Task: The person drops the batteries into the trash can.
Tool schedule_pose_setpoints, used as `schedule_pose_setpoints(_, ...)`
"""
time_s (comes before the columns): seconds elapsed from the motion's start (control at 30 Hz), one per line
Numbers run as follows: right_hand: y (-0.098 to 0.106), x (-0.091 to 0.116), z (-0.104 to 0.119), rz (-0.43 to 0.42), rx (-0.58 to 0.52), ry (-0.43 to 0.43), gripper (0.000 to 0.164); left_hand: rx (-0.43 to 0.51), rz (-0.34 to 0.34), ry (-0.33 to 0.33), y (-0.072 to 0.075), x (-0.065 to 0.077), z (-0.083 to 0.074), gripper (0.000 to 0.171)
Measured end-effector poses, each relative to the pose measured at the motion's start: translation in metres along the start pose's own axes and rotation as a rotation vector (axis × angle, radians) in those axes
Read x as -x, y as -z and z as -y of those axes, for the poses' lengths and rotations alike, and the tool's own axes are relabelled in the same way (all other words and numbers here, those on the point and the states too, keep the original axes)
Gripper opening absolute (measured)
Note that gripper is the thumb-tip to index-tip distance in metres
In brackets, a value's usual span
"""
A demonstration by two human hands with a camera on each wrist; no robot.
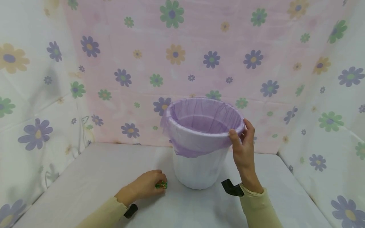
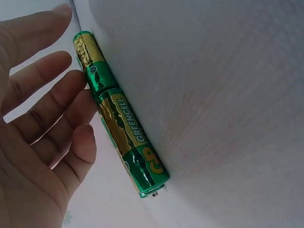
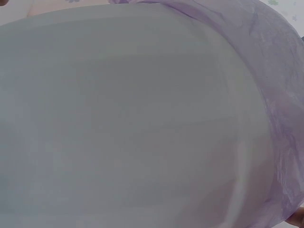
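A white trash bin [image 1: 196, 171] stands upright on the table, lined with a purple plastic bag [image 1: 199, 142] folded over its rim. My right hand [image 1: 243, 150] grips the rim at its right side, thumb in front and fingers round the side. The bin's white wall [image 3: 142, 118] fills most of the right wrist view, with the bag [image 3: 285, 104] along its right edge. Left of the bin, my left hand [image 1: 146, 185] is low at the table beside green-and-gold batteries [image 2: 126, 128]. Its loosely bent fingers [image 2: 52, 104] reach the batteries' side, and the thumb stands apart from them.
A pale cloth covers the table [image 1: 114, 167]. Behind it hangs a pink flowered curtain [image 1: 182, 63], with white flowered sheets [image 1: 37, 104] at both sides. A black piece [image 1: 232, 188] is worn at my right wrist, another [image 1: 131, 211] at my left.
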State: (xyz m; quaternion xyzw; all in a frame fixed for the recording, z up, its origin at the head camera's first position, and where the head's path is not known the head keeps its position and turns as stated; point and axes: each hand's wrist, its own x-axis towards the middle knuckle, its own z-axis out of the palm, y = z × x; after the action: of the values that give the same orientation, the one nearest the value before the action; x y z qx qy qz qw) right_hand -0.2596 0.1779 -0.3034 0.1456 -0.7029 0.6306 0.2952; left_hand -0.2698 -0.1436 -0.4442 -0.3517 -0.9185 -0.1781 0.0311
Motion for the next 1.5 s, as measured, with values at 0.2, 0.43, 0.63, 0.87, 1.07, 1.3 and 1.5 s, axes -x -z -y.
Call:
schedule_pose_setpoints(0.2, 0.0004, 0.0001, -0.0004, -0.001, 0.004, 0.0, 0.06, 0.017, 0.027, -0.007, -0.0018, -0.0006, 0.0003, 0.02)
schedule_pose_setpoints(0.43, 0.0006, 0.0001, 0.0, 0.0, 0.01, 0.002, 0.06, 0.084, 0.081, -0.001, -0.0028, 0.0002, -0.001, 0.022)
schedule_pose_setpoints(0.63, 0.0007, 0.0004, 0.0008, 0.002, 0.018, -0.006, 0.06, 0.124, 0.113, -0.01, -0.0058, -0.001, -0.0004, 0.022)
schedule_pose_setpoints(0.87, 0.001, -0.0001, 0.0004, 0.003, 0.004, 0.002, 0.06, 0.146, 0.121, -0.002, -0.0073, -0.0033, -0.0002, 0.019)
schedule_pose_setpoints(1.07, 0.0011, 0.0003, -0.0004, 0.0, 0.008, -0.001, 0.061, 0.137, 0.118, -0.01, -0.0089, -0.0024, 0.0007, 0.017)
schedule_pose_setpoints(1.3, 0.0004, 0.0002, -0.0003, -0.001, 0.009, 0.006, 0.06, 0.135, 0.12, -0.003, -0.0078, -0.0012, -0.0008, 0.015)
schedule_pose_setpoints(1.5, 0.0011, 0.0011, 0.0004, -0.003, 0.003, -0.003, 0.06, 0.099, 0.101, -0.025, -0.004, -0.0011, -0.0044, 0.014)
